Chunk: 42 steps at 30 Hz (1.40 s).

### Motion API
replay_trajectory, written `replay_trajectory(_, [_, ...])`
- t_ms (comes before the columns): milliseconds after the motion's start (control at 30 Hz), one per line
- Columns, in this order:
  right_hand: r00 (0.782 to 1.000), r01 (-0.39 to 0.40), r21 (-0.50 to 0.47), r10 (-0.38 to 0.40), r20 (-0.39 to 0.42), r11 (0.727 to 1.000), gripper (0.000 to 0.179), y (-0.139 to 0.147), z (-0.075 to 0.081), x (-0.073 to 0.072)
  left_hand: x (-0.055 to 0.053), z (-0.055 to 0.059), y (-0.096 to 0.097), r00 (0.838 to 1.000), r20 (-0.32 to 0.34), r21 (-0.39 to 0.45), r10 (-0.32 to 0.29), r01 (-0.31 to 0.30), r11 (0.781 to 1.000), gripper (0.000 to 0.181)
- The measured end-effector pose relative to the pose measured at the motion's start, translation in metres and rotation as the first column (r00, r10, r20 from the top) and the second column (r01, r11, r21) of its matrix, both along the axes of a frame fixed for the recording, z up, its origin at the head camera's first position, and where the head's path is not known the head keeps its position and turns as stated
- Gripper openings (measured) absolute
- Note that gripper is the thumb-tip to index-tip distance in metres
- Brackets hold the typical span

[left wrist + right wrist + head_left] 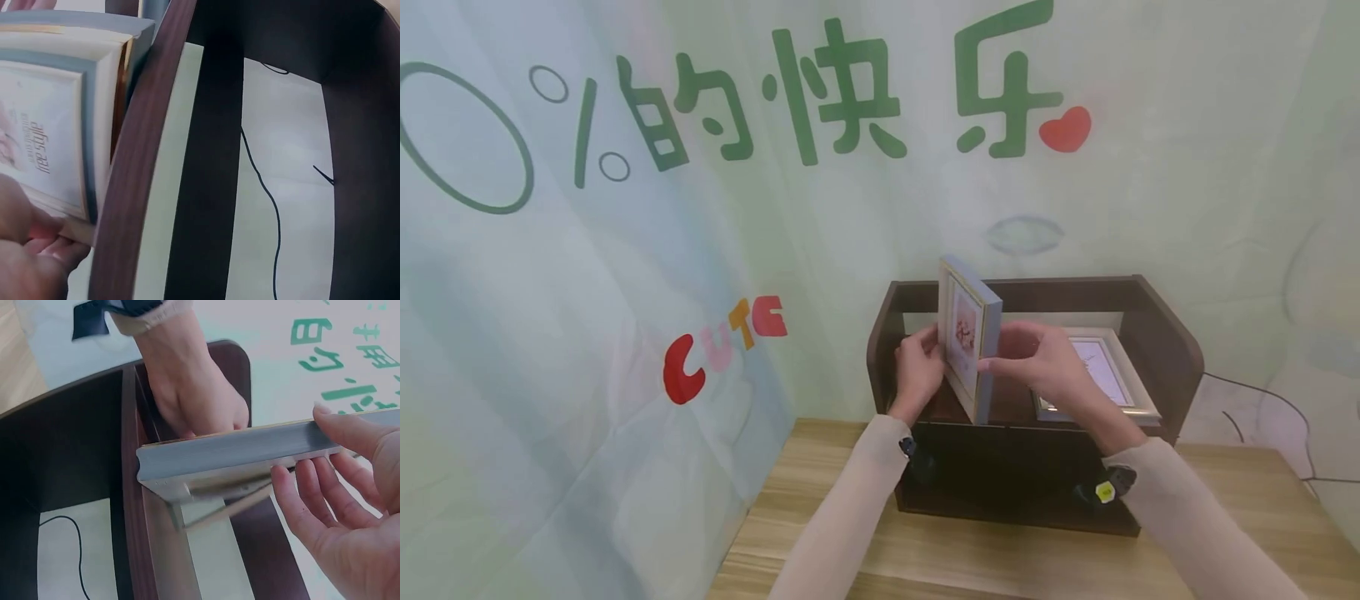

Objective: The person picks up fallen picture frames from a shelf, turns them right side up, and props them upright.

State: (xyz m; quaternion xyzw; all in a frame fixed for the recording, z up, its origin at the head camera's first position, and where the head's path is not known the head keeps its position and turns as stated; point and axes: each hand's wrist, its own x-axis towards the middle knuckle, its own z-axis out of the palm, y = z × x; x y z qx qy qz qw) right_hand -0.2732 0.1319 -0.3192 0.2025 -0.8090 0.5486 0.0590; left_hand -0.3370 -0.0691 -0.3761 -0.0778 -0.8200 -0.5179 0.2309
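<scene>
Gripping the picture frame (964, 333) at its side edges, our left hand (917, 371) and right hand (1051, 367) curl round it, holding it upright near the front edge of the shelf (1171, 354). We judge it light and stiff, perhaps fragile-faced, best held there.

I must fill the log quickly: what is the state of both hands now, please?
Left hand: closed, holding the frame with the pink picture.
Right hand: closed, pinching that same frame.

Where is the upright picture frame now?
In the head view, the upright frame is between the left hand and right hand, over the left half of the brown shelf, left of the other frame.
</scene>
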Motion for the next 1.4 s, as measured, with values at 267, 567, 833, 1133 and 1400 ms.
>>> replay_trajectory(267, [0.993,0.034,0.042,-0.028,-0.118,0.999,0.035,-0.027,-0.003,0.004,-0.007,-0.001,-0.001,0.998,0.001,-0.093,-0.058,0.058,0.994,0.028])
replay_trajectory(567, [0.990,0.059,0.033,-0.054,-0.130,0.998,0.033,-0.041,-0.006,0.007,-0.011,0.002,0.000,0.989,-0.062,-0.137,-0.134,0.124,0.983,0.012])
replay_trajectory(833, [0.990,0.067,0.030,-0.063,-0.127,0.997,0.033,-0.039,-0.007,0.007,-0.001,0.020,-0.004,0.997,-0.027,-0.093,-0.077,0.074,0.993,0.025])
replay_trajectory(1133, [0.991,0.074,0.006,-0.072,-0.113,0.997,0.035,-0.032,-0.008,0.008,0.027,0.082,-0.017,0.983,-0.128,0.043,-0.132,0.138,0.989,0.037])
replay_trajectory(1400, [0.992,0.042,-0.013,-0.043,-0.121,0.999,0.033,-0.033,-0.008,0.007,0.052,0.122,-0.028,0.924,-0.267,-0.413,-0.275,0.148,0.899,0.052])
